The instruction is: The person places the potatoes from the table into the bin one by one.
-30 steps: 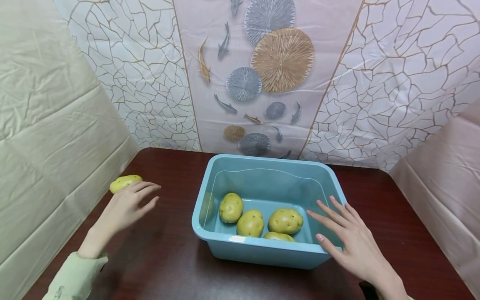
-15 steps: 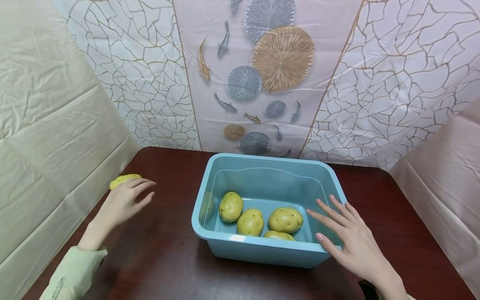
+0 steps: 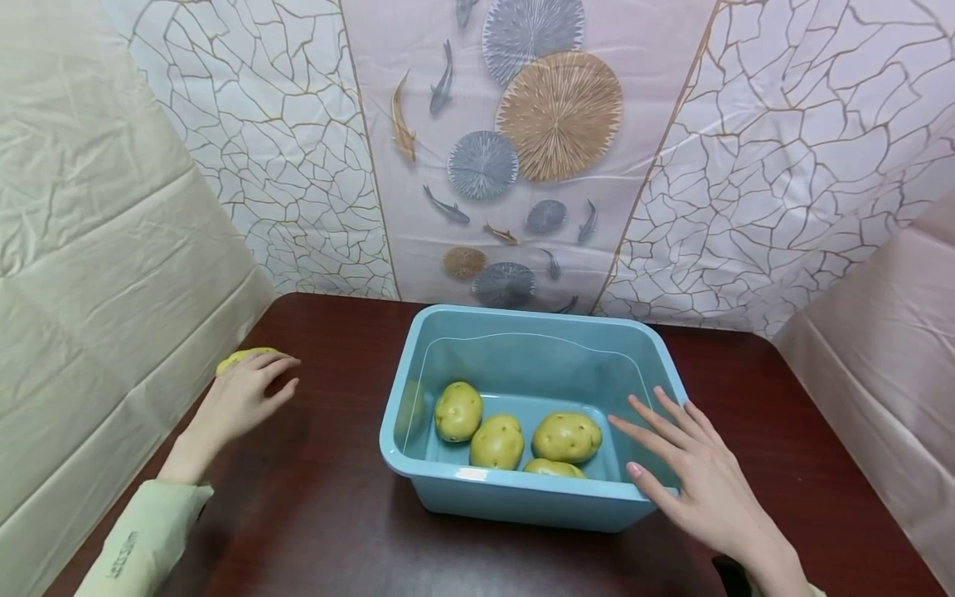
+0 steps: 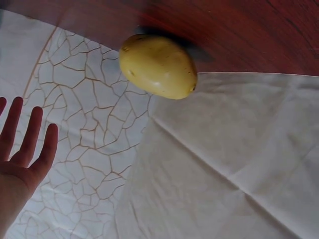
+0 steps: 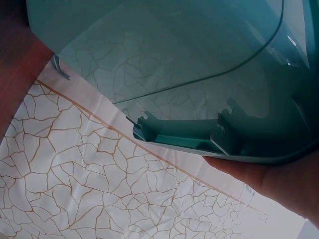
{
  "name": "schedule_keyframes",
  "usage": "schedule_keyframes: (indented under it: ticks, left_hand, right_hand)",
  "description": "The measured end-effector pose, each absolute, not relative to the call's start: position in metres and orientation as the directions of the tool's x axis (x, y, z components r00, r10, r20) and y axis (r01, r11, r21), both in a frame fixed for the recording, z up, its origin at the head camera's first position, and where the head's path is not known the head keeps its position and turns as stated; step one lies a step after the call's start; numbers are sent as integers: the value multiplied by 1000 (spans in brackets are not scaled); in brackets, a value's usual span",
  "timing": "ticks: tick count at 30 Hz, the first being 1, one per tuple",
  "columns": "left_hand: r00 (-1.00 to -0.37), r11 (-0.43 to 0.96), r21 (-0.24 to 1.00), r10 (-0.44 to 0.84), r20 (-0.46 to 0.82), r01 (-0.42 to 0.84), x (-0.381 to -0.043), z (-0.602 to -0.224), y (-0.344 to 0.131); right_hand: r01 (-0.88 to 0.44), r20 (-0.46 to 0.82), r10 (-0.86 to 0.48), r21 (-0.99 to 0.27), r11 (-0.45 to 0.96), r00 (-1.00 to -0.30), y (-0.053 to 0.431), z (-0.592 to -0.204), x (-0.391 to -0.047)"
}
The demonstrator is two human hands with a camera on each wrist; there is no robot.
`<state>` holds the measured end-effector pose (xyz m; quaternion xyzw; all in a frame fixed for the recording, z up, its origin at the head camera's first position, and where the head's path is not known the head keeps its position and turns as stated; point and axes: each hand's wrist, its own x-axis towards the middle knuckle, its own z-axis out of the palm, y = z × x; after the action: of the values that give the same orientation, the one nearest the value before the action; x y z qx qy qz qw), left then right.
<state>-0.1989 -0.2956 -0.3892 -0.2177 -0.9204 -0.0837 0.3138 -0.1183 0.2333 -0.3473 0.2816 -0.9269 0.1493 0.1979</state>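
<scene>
A yellow potato lies at the table's left edge, partly hidden behind my left hand. In the left wrist view this potato appears whole, with the fingers apart from it and loosely extended. My left hand holds nothing. A light blue plastic bin stands at the middle of the table. My right hand rests at its right front corner, fingers spread and fairly straight over the rim. The right wrist view shows the bin from outside with part of that hand against it.
Several potatoes lie on the bin's floor, among them one at the left and one at the right. The dark red-brown table is bordered by a patterned cloth behind and plain cloth at the left.
My left hand has drifted slightly left and covers more of the potato at the table edge. The right hand, the bin and the potatoes inside keep their places.
</scene>
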Motion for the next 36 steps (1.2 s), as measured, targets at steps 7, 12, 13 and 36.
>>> schedule_keyframes:
  ticks: [7,12,13,36]
  left_hand:
    - [-739,907,42,313,597,419,-203,-392,-304]
    - [-792,925,72,277,543,372,-206,-395,-312]
    - [-807,931,80,264,529,357,-206,-395,-314]
    - [-892,961,116,183,412,251,-213,-417,-339]
  right_hand:
    - [-578,449,-461,-165,799,-766,233,-347,-118]
    - [-577,448,-461,-165,800,-767,233,-347,-118]
    - [-576,447,-460,-165,800,-767,233,-347,-118]
    - [-585,461,-463,-165,794,-757,233,-346,-117]
